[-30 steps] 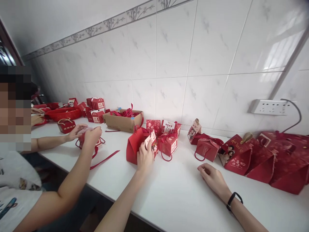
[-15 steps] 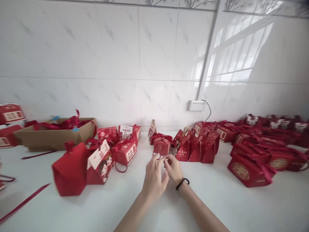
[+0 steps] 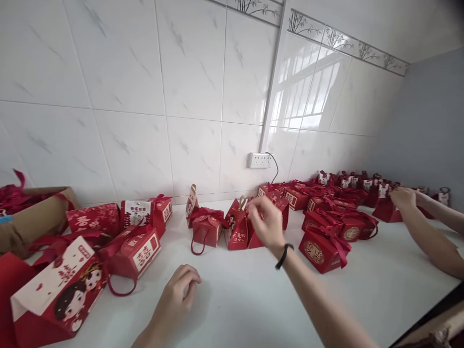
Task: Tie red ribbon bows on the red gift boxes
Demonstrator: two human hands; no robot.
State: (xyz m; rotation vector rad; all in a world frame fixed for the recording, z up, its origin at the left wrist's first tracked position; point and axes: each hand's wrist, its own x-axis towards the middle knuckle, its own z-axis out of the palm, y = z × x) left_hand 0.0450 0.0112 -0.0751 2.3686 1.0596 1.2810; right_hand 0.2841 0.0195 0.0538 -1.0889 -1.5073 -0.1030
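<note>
My left hand [image 3: 179,290] rests low over the white table, its fingers loosely curled and the thumb apart, with nothing in it. My right hand [image 3: 266,222], with a black band [image 3: 284,256] on the wrist, reaches over a row of upright red gift boxes [image 3: 255,239]. Its fingers are bent together near their tops; whether they grip one is hidden. Left of that row are a front gift box [image 3: 237,232] with a tan loop and a small red box [image 3: 206,227] with a bow and a hanging cord.
Several red boxes [image 3: 134,256] with ribbons stand on the left, beside a cardboard carton [image 3: 36,224] holding ribbon. Many bow-tied boxes [image 3: 319,251] fill the right side. Another person's hands [image 3: 404,198] work there at the far right. A socket strip [image 3: 260,160] hangs on the tiled wall.
The view has turned to the right. My hands, close together before, have parted: the left drew back toward me and the right went to the upright boxes. Another person's arms came into view.
</note>
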